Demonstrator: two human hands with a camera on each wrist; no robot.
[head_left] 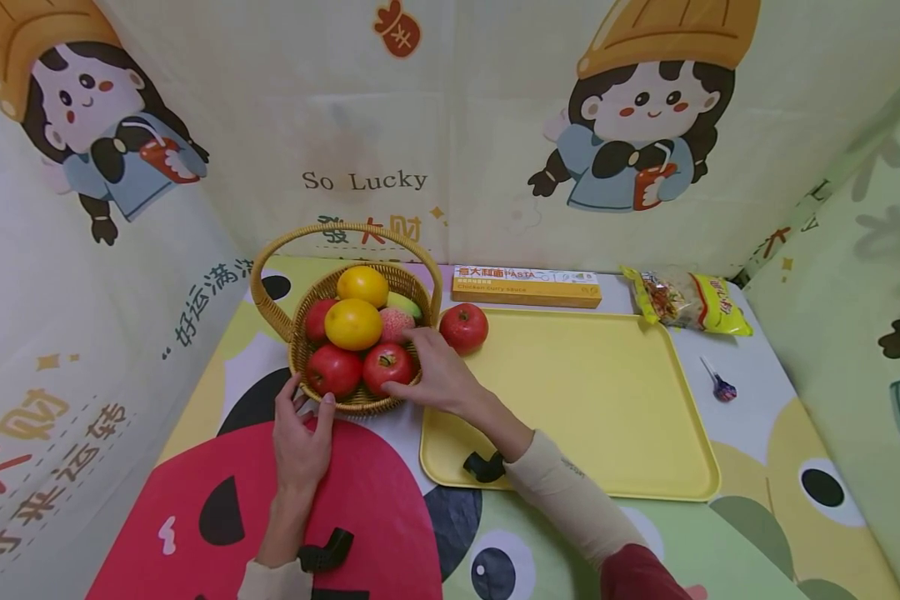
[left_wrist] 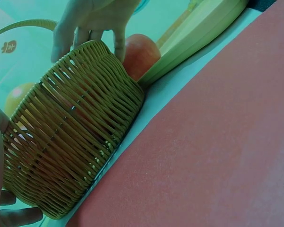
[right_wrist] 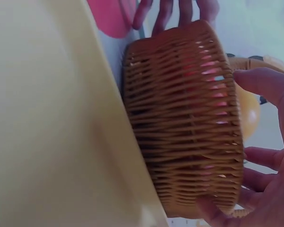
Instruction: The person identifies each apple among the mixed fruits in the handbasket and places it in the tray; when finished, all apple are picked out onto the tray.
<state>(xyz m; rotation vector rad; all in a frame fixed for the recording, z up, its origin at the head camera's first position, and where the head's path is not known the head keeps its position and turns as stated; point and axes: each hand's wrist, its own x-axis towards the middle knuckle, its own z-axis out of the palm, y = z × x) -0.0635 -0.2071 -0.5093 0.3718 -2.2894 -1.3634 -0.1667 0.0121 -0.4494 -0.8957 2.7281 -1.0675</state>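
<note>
A wicker basket (head_left: 360,407) with a tall arched handle holds two yellow lemon-like fruits (head_left: 354,325), red apples (head_left: 334,371), a pink rough-skinned fruit (head_left: 396,323) and a green fruit (head_left: 405,307). My left hand (head_left: 303,437) rests against its near left wall, thumb and fingers spread outside the weave. Over the right rim reaches my right hand (head_left: 442,371), its thumb near the front apple (head_left: 387,367) and forefinger by the pink fruit. In the right wrist view, that hand's fingers (right_wrist: 260,179) straddle the rim. Nothing shows held in its fingers.
A yellow tray (head_left: 570,400) lies right of the basket, with a red apple (head_left: 463,328) at its upper left corner. Behind it is a pasta box (head_left: 527,287). Farther right are a yellow snack packet (head_left: 686,302) and a lollipop (head_left: 722,386). Printed cloth walls surround the table.
</note>
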